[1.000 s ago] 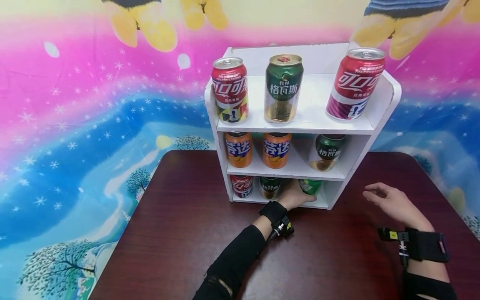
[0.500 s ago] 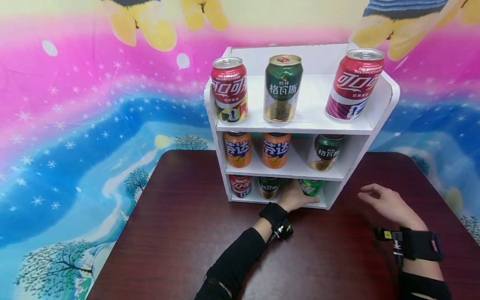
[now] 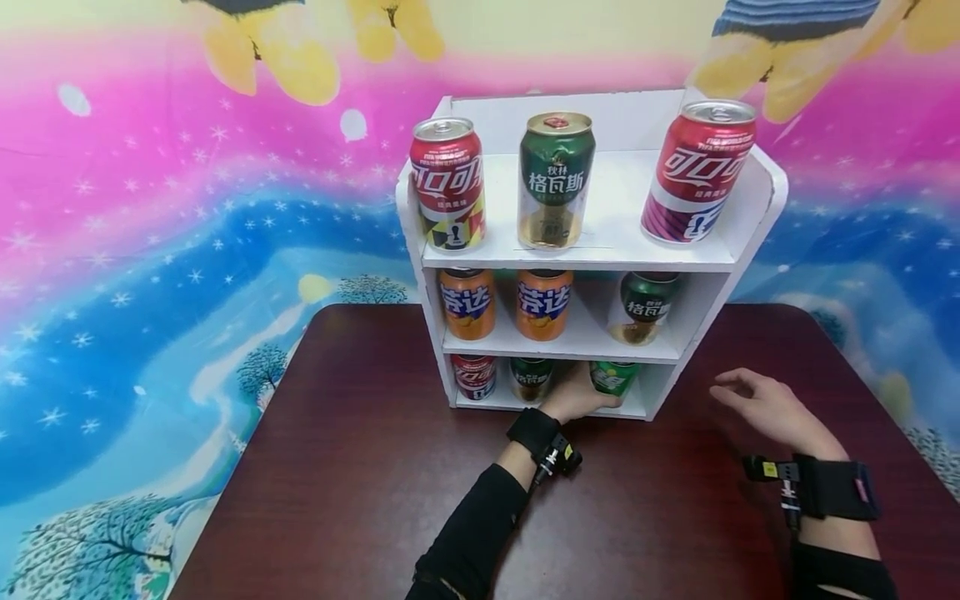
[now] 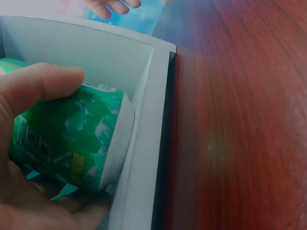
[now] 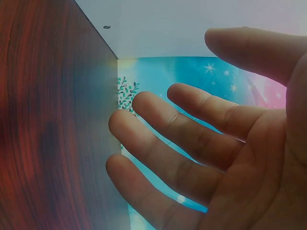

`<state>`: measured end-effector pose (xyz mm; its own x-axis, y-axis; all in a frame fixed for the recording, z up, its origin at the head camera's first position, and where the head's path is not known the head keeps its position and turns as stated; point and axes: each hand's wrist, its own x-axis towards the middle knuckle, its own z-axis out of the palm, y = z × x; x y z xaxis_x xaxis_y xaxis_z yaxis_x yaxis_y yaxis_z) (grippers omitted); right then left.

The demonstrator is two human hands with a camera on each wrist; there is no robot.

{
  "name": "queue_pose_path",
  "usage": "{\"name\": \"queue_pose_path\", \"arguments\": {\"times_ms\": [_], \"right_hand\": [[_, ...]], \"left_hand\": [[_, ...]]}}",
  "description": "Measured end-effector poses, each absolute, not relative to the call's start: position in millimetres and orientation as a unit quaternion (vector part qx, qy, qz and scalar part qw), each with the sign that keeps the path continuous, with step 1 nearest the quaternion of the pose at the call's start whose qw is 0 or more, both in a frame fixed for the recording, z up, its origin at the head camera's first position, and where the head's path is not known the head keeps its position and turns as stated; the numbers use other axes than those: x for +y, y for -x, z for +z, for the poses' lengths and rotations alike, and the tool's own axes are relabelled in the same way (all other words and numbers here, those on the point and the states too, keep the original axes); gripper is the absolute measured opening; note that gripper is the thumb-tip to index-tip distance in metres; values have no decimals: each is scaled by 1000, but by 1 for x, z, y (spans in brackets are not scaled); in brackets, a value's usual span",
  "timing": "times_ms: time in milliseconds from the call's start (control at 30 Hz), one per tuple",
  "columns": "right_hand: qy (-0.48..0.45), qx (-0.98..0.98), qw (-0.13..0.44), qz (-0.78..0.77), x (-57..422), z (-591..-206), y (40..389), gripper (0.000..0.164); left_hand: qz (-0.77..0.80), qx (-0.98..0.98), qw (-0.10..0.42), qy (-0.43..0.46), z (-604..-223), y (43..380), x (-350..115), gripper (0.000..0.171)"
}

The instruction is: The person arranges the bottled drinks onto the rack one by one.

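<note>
In the head view my left hand reaches into the bottom tier of a white shelf. It grips a green can at the right end of that tier. Seen from the left wrist, the thumb lies over the green can and fingers curl beneath it; the can's base is close to the shelf's front lip. A dark green kvass can is just left of the hand. My right hand hovers right of the shelf, holding nothing, its fingers loosely bent in the right wrist view.
A red cola can stands at the bottom left. Two orange soda cans and a kvass can occupy the middle tier. On top stand two red cola cans and a green-gold kvass can. Underneath is a dark red table.
The whole head view has shifted slightly left. My right hand has come a little nearer the shelf. My left hand stays at the green can, with only a small shift of its thumb.
</note>
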<state>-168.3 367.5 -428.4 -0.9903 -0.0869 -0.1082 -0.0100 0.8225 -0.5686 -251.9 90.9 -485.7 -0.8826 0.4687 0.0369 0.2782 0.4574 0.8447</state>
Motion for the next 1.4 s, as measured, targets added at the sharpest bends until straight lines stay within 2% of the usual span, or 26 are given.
{"name": "queue_pose_path", "arguments": {"times_ms": [267, 500, 633, 833, 1400], "right_hand": [[26, 951, 63, -302, 366, -429, 168, 59], [33, 952, 59, -300, 366, -427, 168, 56], [33, 952, 60, -298, 366, -425, 168, 57], [29, 953, 61, -296, 368, -422, 167, 57], [26, 953, 62, -296, 369, -422, 163, 57]], "left_hand": [[476, 854, 96, -188, -486, 248, 91, 75], [465, 866, 95, -155, -483, 245, 91, 80], [489, 852, 92, -162, -483, 247, 90, 82], [570, 793, 116, -182, -485, 250, 85, 85], [470, 857, 90, -191, -485, 245, 95, 80]]}}
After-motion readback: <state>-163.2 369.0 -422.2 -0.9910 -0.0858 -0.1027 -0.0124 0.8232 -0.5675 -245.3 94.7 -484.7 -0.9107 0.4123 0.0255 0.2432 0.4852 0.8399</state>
